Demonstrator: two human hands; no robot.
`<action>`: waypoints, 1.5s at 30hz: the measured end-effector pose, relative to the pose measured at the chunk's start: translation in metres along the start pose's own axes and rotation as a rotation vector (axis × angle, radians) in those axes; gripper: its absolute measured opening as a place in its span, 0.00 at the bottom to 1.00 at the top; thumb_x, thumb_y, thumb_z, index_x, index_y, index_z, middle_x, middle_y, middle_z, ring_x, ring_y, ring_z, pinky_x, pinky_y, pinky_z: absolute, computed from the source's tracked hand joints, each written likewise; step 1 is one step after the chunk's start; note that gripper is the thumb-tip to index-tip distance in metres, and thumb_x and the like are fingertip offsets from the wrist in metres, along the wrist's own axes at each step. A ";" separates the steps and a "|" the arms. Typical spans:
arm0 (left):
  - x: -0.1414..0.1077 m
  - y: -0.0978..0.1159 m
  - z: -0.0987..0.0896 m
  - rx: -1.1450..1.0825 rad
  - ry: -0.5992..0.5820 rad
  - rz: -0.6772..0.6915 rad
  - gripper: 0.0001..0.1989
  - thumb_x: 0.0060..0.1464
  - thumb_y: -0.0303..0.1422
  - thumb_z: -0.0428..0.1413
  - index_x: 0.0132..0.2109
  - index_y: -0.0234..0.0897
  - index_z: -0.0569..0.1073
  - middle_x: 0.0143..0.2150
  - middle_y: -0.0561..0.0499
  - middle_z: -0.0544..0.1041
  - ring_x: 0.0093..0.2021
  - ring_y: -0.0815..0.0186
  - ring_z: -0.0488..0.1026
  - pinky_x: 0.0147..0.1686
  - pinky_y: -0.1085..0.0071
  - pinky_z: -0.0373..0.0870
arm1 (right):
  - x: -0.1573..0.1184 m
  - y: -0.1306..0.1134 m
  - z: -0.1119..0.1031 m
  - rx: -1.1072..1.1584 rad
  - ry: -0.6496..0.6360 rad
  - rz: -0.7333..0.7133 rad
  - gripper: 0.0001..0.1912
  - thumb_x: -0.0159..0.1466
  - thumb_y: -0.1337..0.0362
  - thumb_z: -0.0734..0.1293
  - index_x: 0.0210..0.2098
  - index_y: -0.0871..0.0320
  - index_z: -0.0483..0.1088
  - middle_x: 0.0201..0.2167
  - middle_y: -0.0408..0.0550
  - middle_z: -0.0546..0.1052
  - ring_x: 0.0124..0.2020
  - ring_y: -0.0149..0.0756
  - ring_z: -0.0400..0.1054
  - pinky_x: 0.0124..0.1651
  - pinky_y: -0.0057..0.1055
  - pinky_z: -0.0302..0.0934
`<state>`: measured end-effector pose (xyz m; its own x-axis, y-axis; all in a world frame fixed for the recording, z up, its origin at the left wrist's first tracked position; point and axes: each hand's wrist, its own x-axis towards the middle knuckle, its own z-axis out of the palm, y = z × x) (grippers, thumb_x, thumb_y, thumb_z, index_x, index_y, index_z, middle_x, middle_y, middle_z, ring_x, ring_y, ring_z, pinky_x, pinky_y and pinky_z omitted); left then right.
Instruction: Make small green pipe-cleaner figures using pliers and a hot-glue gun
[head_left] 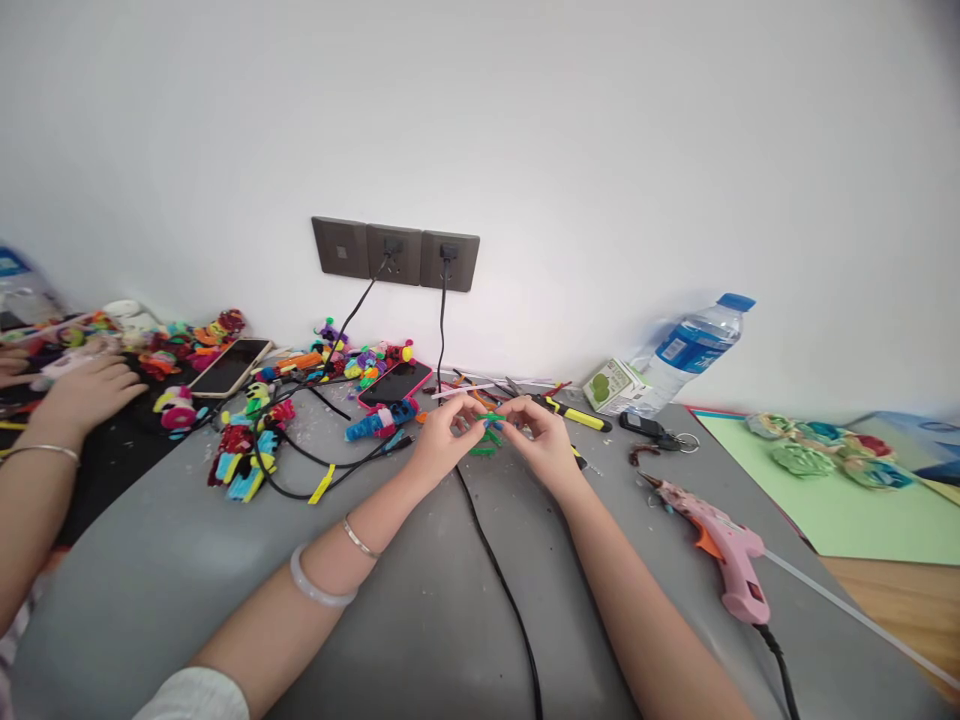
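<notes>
Bare forearms (259,625) reached from the near edge of the gray tabletop (397,620) toward its far edge, and a pink glue gun (727,545) lay toward the right edge, nozzle angled to the right forearm's side, where an outward swing might have knocked it or met a hot tip, though its heat could not be told. Nearer the far edge's middle, the left hand (446,435) and right hand (541,440) pinched a small green piece (490,437) between them; uneven pulling could have slipped it loose.

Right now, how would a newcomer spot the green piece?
On the grey table, below the dark wall sockets, the left hand and right hand nearly meet. The green piece is held between their fingers, while the pink-edged phone nearby lies untouched.
</notes>
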<state>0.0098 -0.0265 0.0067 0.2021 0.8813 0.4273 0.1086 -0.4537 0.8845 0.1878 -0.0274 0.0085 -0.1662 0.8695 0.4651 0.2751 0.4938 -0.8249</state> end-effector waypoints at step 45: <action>0.000 -0.001 -0.002 0.078 0.018 0.021 0.04 0.55 0.29 0.56 0.38 0.36 0.76 0.37 0.50 0.80 0.34 0.67 0.74 0.29 0.74 0.69 | 0.000 0.002 -0.001 -0.010 0.004 0.009 0.08 0.62 0.58 0.69 0.33 0.55 0.74 0.32 0.47 0.77 0.33 0.38 0.68 0.39 0.34 0.61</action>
<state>0.0077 -0.0256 0.0063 0.1871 0.8735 0.4494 0.1803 -0.4802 0.8584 0.1895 -0.0269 0.0072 -0.1599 0.8742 0.4585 0.2858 0.4856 -0.8261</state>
